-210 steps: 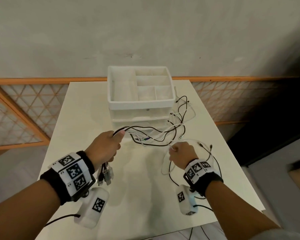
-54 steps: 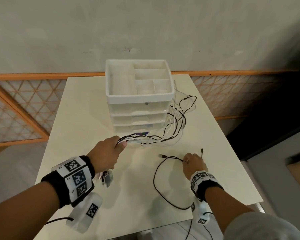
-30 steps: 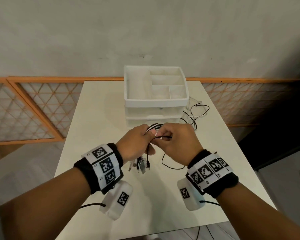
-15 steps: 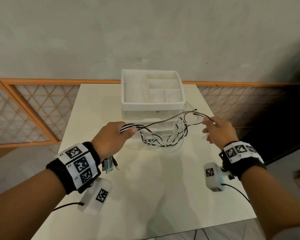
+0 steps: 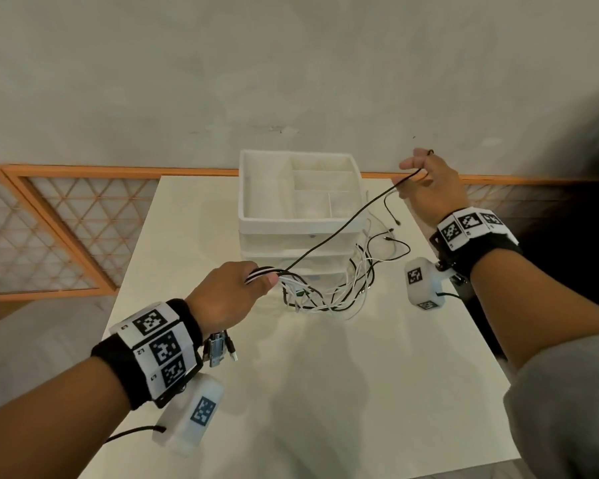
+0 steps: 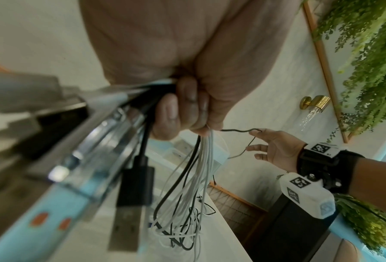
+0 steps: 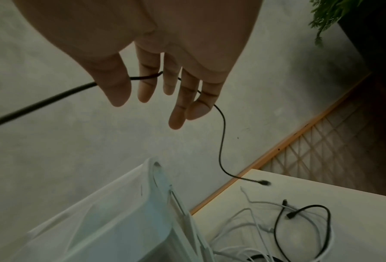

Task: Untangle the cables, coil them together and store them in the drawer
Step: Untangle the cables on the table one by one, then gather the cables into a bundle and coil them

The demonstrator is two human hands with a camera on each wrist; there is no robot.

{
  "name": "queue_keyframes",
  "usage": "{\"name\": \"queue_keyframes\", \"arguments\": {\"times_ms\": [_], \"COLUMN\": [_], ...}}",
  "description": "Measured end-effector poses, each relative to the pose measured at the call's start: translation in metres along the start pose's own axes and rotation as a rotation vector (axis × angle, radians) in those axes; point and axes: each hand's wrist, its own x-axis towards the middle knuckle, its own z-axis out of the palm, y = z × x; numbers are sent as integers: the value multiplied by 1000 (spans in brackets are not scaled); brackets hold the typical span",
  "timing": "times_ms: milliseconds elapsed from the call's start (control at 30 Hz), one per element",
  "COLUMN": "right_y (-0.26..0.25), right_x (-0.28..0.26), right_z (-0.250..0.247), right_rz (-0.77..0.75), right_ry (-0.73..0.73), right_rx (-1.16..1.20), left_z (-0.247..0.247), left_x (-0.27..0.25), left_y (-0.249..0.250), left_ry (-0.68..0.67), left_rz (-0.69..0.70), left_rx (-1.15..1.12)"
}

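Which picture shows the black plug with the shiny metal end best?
The left wrist view: the black USB plug hangs big and close below the left hand, metal end down. The head view shows only a small cluster of plugs beneath that hand. The right wrist view does not show it.

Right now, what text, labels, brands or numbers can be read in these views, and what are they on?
Nothing can be quoted with confidence.
Left wristband: tiny characters beside its square coded markers, too small to read.
Right wristband: the same, unreadable.
Wrist camera housings: coded markers only, no words.
Drawer unit and cables: no print visible.
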Motion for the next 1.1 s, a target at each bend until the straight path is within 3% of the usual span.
{"name": "queue_keyframes", "arguments": {"times_ms": [133,267,333,433,533,633,700,767,800,833,900,933,967,1100], "right_y": [12,49,60,45,3,-20,-10,15,31,45,68,76,80,91], "right_x": [1,-38,-63,-100,-147,-184,-188,-178,-172,-165,-158,-159,-161,-185], "right_z": [12,28,38,54,74,97,101,91,84,77,66,65,66,83], "right_rz": [41,247,285,179,4,-110,-71,131,207,204,106,80,93,370], "right_ry": [-57,-349,-399,-394,-559,-624,-663,-840,-842,-740,-344,-209,-183,-625], "right_rx": [16,-322,-373,-229,-39,-124,-247,-355,-405,-481,-576,-530,-492,-654], "left_z": [2,1,1,7,17,24,24,19,16,14,15,19,24,42], "left_x": [2,3,3,3,1,-9,-18,-25,-27,-28,-25,-22,-20,-16], "left_y": [-5,-13,-15,-14,-8,-2,-3,-12,-19,-25,-41,-49,-56,-70], "left_ry": [11,7,2,-23,-82,-159,-224,-308,-345,-376,-399,-379,-342,-217], "left_rz": [0,1,9,3,18,100,145,143,134,127,130,130,120,101], "left_rx": [57,99,108,43,-46,-37,-34,-47,-20,51,269,363,420,509]}}
